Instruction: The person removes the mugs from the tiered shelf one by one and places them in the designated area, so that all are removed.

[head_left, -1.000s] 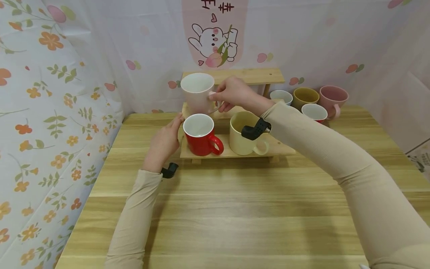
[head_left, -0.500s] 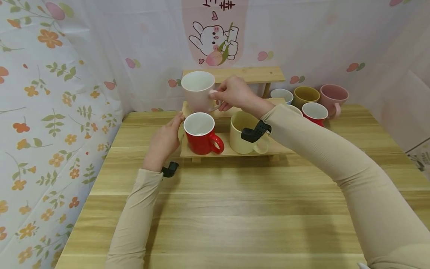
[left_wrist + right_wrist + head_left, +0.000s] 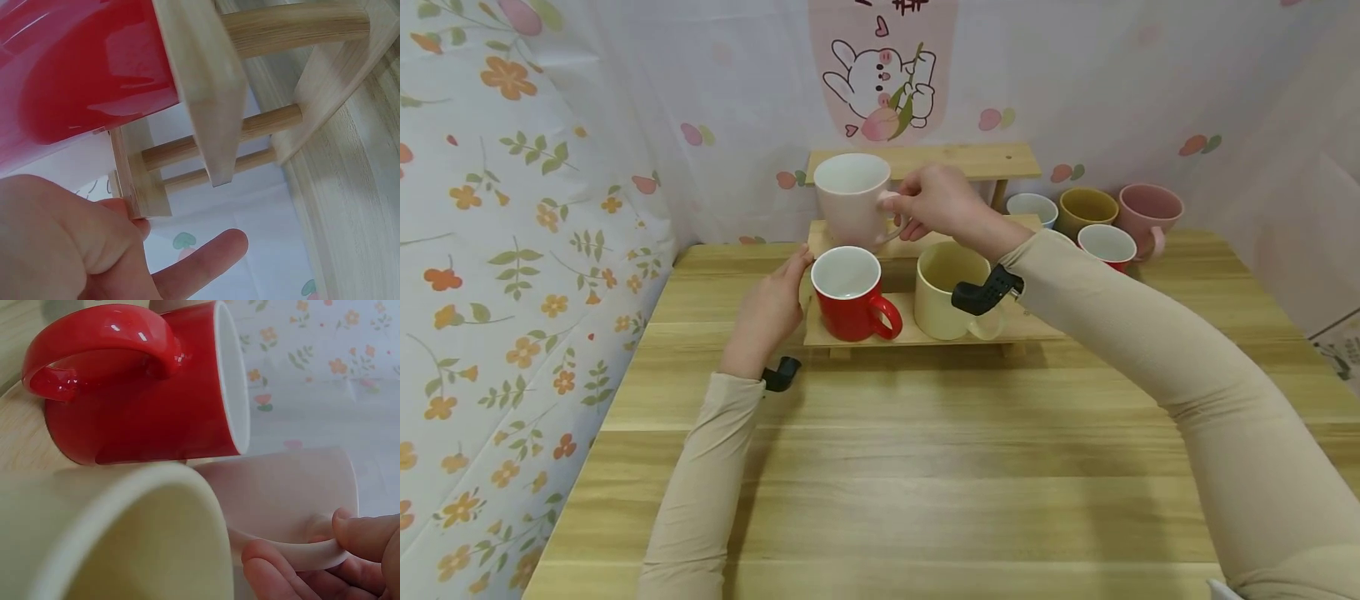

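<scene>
In the head view, my right hand (image 3: 943, 204) pinches the handle of a pale pink mug (image 3: 850, 204), which stands at the left of the rack's middle tier. The right wrist view shows the thumb and fingers around that handle (image 3: 306, 555). My left hand (image 3: 766, 312) holds the left end of the wooden tiered rack's (image 3: 1022, 329) middle board, one finger sticking out straight in the left wrist view. On the bottom tier, a red mug (image 3: 850, 317) with white inside sits in front of the pink one. A cream-yellow mug (image 3: 936, 312) stands to its right, under my right wrist.
At the back right of the table (image 3: 880, 483) several cups stand together: a mustard cup (image 3: 1086, 221), a dusty pink mug (image 3: 1142, 225), a white-and-red mug (image 3: 1108, 246) and a white-and-blue cup (image 3: 1032, 210). The rack's top tier (image 3: 955, 158) lies behind the pale pink mug. My right forearm passes before the cups.
The pale pink mug has shifted slightly to the right with my right hand on its handle. My left hand stays at the rack's end. The head view has tilted down slightly.
</scene>
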Demonstrator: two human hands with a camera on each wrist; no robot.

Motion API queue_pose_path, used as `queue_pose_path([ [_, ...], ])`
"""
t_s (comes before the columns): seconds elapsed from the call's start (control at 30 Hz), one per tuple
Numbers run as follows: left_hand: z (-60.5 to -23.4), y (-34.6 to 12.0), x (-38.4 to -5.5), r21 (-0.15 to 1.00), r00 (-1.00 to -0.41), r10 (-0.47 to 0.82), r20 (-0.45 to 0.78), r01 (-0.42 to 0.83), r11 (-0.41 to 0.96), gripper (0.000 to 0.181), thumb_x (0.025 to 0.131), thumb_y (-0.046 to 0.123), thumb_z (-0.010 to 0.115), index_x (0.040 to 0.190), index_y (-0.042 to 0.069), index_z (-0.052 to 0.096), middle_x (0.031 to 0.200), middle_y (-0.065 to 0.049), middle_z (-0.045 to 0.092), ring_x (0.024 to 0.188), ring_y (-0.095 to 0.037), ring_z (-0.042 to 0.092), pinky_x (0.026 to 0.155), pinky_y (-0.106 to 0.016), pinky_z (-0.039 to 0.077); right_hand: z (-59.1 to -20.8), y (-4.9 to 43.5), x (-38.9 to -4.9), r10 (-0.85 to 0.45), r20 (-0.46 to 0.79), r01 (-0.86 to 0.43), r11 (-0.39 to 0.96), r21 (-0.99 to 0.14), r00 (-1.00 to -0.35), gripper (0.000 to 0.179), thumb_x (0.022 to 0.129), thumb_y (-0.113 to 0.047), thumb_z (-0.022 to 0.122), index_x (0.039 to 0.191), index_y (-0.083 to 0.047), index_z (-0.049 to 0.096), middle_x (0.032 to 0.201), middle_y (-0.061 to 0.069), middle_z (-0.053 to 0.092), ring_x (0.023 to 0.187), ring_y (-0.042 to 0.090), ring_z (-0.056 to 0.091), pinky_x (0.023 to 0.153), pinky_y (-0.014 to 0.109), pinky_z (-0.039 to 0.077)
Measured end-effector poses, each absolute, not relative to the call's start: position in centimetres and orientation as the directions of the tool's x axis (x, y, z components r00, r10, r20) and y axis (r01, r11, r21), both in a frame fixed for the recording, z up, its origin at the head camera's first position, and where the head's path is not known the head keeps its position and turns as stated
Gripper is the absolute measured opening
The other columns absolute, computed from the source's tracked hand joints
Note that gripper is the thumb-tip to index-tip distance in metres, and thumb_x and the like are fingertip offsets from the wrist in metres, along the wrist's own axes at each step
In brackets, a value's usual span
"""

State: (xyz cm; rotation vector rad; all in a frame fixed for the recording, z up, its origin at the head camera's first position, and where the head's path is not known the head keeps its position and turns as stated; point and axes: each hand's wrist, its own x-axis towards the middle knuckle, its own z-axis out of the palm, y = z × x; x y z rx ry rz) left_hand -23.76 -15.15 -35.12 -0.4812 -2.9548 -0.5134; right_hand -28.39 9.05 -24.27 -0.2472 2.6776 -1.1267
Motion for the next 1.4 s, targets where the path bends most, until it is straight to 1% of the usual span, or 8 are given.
queue_pose_path([
  [0.17,-35.0,-15.2,-23.7,0.308,-0.949,0.279,0.146,0.312,0.899,0.065,0.081,-0.011,0.051,0.142,0.009,0.041,0.154,-0.003,0.035,0.081,-0.038,0.064,0.057,-0.041,0.049,-24.0,9.9,-28.1,-0.24,-0.145,-0.062,0.685,-0.726,-0.96,0.031,0.094,-0.031,0.059,0.097,-0.001,0.065,0.086,0.01,0.066,0.068,0.013,0.069,0.069,0.027,0.057],
  [0.27,-35.1,-15.1,-23.7,0.307,-0.949,0.279,0.144,0.311,0.9,0.065,0.081,-0.011,0.051,0.142,0.009,0.041,0.154,-0.003,0.035,0.079,-0.038,0.064,0.056,-0.041,0.049,-23.9,10.5,-28.0,-0.238,-0.149,-0.06,0.693,-0.719,-0.96,0.032,0.094,-0.031,0.058,0.097,-0.001,0.065,0.09,0.011,0.063,0.071,0.013,0.069,0.071,0.028,0.057],
  [0.37,-35.1,-15.1,-23.7,0.307,-0.947,0.285,0.147,0.318,0.897,0.064,0.081,-0.012,0.051,0.141,0.009,0.041,0.154,-0.004,0.035,0.083,-0.039,0.064,0.059,-0.042,0.05,-23.9,11.0,-27.9,-0.232,-0.149,-0.058,0.701,-0.711,-0.961,0.032,0.094,-0.033,0.058,0.097,-0.001,0.065,0.092,0.011,0.063,0.072,0.013,0.069,0.074,0.03,0.057],
  [0.5,-34.9,-15.1,-23.7,0.308,-0.945,0.29,0.152,0.324,0.894,0.065,0.08,-0.013,0.05,0.141,0.007,0.04,0.153,-0.006,0.035,0.087,-0.041,0.064,0.061,-0.045,0.051,-24.1,11.8,-28.0,-0.222,-0.15,-0.046,0.689,-0.724,-0.963,0.034,0.094,-0.033,0.058,0.096,0.0,0.065,0.089,0.01,0.065,0.069,0.011,0.068,0.073,0.03,0.057],
  [0.63,-34.8,-15.0,-23.6,0.306,-0.946,0.288,0.147,0.32,0.897,0.066,0.079,-0.013,0.05,0.142,0.007,0.04,0.153,-0.006,0.035,0.083,-0.041,0.064,0.06,-0.044,0.05,-24.3,12.7,-28.1,-0.205,-0.147,-0.025,0.657,-0.753,-0.968,0.034,0.093,-0.032,0.059,0.096,0.002,0.065,0.084,0.007,0.065,0.065,0.009,0.067,0.071,0.029,0.057],
  [0.87,-34.6,-14.9,-23.5,0.3,-0.949,0.286,0.13,0.312,0.901,0.068,0.08,-0.012,0.05,0.144,0.008,0.038,0.154,-0.005,0.034,0.079,-0.039,0.063,0.057,-0.043,0.05,-24.0,14.5,-28.0,-0.173,-0.144,0.015,0.591,-0.807,-0.974,0.035,0.095,-0.026,0.057,0.108,0.006,0.062,0.077,0.001,0.065,0.061,0.006,0.066,0.069,0.028,0.057],
  [1.2,-34.8,-15.0,-23.5,0.306,-0.948,0.287,0.14,0.317,0.898,0.064,0.083,-0.011,0.049,0.143,0.008,0.039,0.154,-0.005,0.034,0.07,-0.037,0.061,0.057,-0.042,0.049,-24.0,16.6,-27.2,-0.176,-0.13,-0.004,0.609,-0.793,-0.976,0.038,0.094,-0.029,0.058,0.106,0.006,0.063,0.081,0.004,0.064,0.063,0.008,0.067,0.07,0.028,0.057],
  [1.4,-34.8,-14.9,-23.6,0.302,-0.945,0.297,0.138,0.326,0.896,0.066,0.081,-0.012,0.05,0.143,0.007,0.038,0.154,-0.006,0.034,0.076,-0.038,0.063,0.058,-0.042,0.05,-24.0,17.6,-26.6,-0.146,-0.122,0.02,0.56,-0.828,-0.982,0.035,0.095,-0.024,0.057,0.108,0.007,0.061,0.079,0.001,0.065,0.064,0.007,0.067,0.07,0.028,0.057],
])
